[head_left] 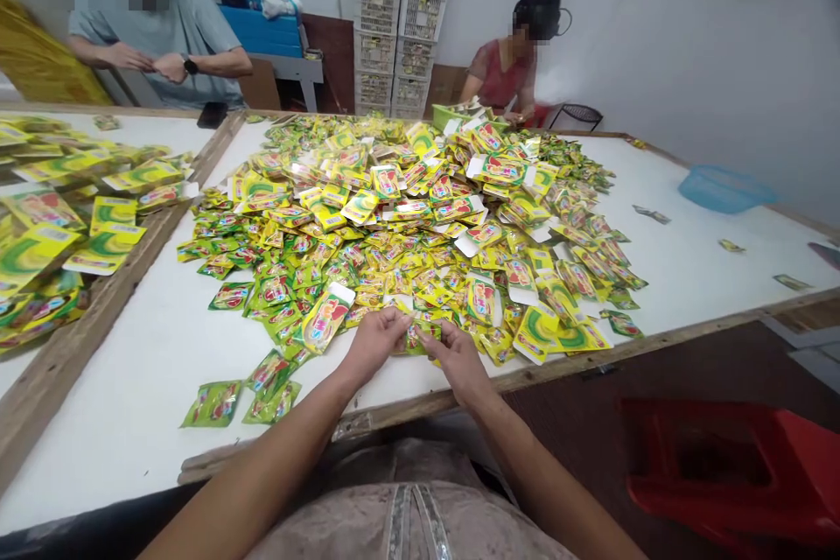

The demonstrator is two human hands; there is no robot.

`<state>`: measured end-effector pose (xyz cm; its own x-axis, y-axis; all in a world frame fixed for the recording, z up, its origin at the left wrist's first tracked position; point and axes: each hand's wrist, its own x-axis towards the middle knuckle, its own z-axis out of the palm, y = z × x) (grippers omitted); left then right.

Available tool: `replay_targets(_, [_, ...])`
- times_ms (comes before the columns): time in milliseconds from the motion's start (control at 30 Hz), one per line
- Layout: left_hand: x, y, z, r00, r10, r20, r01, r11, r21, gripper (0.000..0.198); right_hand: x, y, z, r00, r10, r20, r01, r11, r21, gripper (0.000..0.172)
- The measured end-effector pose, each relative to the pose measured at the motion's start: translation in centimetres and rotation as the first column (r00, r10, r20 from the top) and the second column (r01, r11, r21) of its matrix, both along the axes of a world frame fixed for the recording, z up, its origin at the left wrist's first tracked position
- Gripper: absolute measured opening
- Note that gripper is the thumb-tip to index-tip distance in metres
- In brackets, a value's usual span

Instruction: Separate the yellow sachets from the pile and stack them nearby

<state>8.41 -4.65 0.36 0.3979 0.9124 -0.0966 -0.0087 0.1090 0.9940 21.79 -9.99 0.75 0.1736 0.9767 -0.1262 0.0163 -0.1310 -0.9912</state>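
Observation:
A small green candy packet [413,339] is pinched between my two hands at the near edge of the pile. My left hand [379,337] grips its left end with thumb and fingertips. On the other end, my right hand [458,354] closes thumb and fingers. Beside my left hand lies a yellow printed box [326,319] with a white open flap, resting on loose green packets. Another yellow box [482,299] sits beyond my right hand. The big heap of yellow boxes and small packets [394,219] spreads out ahead of both hands.
A wooden rail [118,280] divides the white table [137,420]; more yellow boxes lie left of it. A blue basin [725,190] stands at right, a red stool [722,464] below. Two people sit across. Stacked white crates [381,26] stand behind.

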Motion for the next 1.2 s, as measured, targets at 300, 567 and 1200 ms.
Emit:
replay_targets(300, [0.1, -0.7, -0.9, 0.991, -0.067, 0.118, 0.074, 0.996, -0.057, 0.032, -0.2, 0.8, -0.6, 0.994, -0.087, 0.068, 0.084, 0.995, 0.049, 0.03])
replay_targets(567, [-0.8, -0.9, -0.3, 0.887, 0.03, -0.462, 0.054, 0.984, 0.168, 0.021, 2.0, 1.1, -0.9, 0.929, -0.259, 0.265, 0.267, 0.964, 0.007, 0.032])
replay_targets(1200, [-0.3, -0.6, -1.0, 0.697, 0.132, -0.705, 0.003, 0.982, 0.187, 0.017, 1.1, 1.6, -1.3, 0.816, 0.067, 0.575, -0.03, 0.997, -0.075, 0.016])
